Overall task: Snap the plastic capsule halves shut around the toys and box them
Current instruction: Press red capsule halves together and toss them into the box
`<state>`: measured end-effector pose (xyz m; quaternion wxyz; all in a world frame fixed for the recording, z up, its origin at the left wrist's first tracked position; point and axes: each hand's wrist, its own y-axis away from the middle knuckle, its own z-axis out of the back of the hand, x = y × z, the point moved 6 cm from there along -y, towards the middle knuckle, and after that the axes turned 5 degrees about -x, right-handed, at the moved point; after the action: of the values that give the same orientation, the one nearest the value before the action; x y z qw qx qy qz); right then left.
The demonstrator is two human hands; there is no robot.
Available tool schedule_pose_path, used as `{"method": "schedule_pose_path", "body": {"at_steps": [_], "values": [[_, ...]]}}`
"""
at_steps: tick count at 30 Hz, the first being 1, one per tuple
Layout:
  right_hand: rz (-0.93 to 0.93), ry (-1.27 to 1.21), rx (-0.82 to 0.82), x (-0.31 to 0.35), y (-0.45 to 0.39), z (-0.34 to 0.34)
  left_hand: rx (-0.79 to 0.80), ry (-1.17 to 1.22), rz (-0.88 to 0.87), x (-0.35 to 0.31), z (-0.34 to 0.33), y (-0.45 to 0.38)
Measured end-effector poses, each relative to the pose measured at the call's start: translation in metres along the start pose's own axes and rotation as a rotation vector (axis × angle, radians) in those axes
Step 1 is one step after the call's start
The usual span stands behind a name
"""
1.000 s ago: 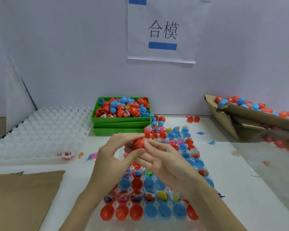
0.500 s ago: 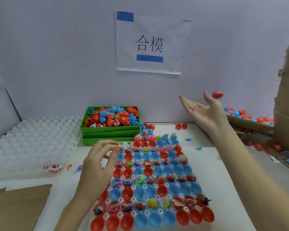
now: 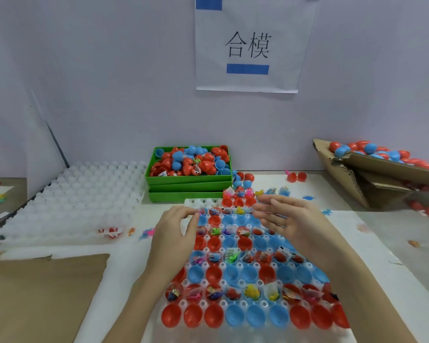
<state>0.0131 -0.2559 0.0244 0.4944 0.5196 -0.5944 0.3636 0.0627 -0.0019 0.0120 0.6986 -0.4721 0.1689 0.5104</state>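
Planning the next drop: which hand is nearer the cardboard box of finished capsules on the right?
Right. The right hand hovers open over the tray's far end, on the cardboard box side; the left hand sits farther away, at the tray's left edge.

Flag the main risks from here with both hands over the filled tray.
1. Both hands are empty: the left hand and right hand hover low over the tray, whose capsule halves sit open and toys loose; a careless reach could knock some out.
2. The cardboard box at right is tilted and heaped with closed capsules; more could spill out.
3. Stray toys on the table could get missed.
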Motion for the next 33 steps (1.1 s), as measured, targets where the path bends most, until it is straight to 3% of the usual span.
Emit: {"method": "schedule_pose_path", "body": {"at_steps": [6,11,14,19,25,33], "values": [[-0.032,-0.002,-0.009,-0.005,0.003,-0.003,0.064,-0.141,0.019,-0.008,-0.018,-0.038],[-0.055,0.028,-0.007,-0.01,0.004,-0.007,0.067,-0.312,-0.133,-0.026,-0.033,-0.098],[-0.07,0.027,-0.025,-0.011,0.003,-0.005,0.057,-0.317,-0.328,-0.035,-0.038,-0.114],[-0.076,0.04,-0.045,-0.01,0.002,-0.004,0.336,-0.287,-0.493,-0.033,-0.064,-0.1],[-0.077,0.044,-0.038,-0.009,0.005,-0.007,0.461,-0.323,-0.459,-0.024,-0.085,-0.089],[-0.082,0.046,-0.045,-0.009,0.006,-0.007,0.466,-0.345,-0.488,-0.031,-0.085,-0.086]]}}
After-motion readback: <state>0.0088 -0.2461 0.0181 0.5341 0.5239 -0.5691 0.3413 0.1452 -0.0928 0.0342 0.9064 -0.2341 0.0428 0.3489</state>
